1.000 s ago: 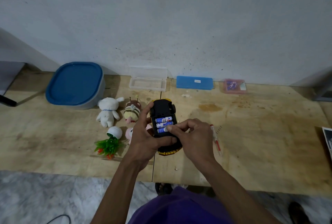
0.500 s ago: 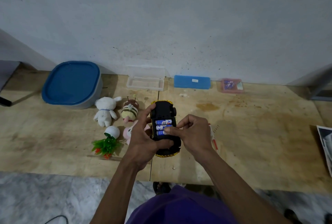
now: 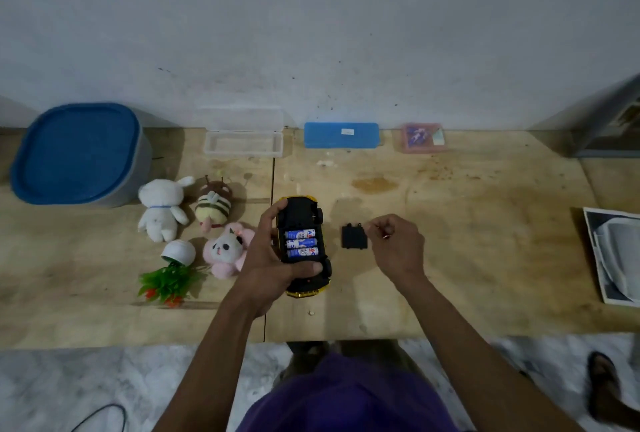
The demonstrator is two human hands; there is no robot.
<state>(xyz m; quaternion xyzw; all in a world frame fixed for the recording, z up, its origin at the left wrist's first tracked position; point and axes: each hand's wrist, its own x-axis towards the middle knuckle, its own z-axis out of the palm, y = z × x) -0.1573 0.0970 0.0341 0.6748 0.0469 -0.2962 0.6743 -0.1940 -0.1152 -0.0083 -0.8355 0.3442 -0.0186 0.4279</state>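
Toy car (image 3: 303,244) upside down over the table (image 3: 467,258), near the front edge. Our left hand (image 3: 273,258) grips it, fingers and thumb curled round the body. Bay open, 3 batteries (image 3: 301,243) seated side by side. Black cover (image 3: 354,236) lies flat just right of the car. Right hand (image 3: 396,248) is beside the cover, fingers curled; we cannot tell if they pinch anything.

We judge closing is next: lift cover, line up tabs, press home.

At the wall: blue-lidded tub (image 3: 76,154) shut, contents hidden; clear box (image 3: 242,144) open, nothing visible inside; blue case (image 3: 341,135) shut; pink box (image 3: 422,138), contents unclear.
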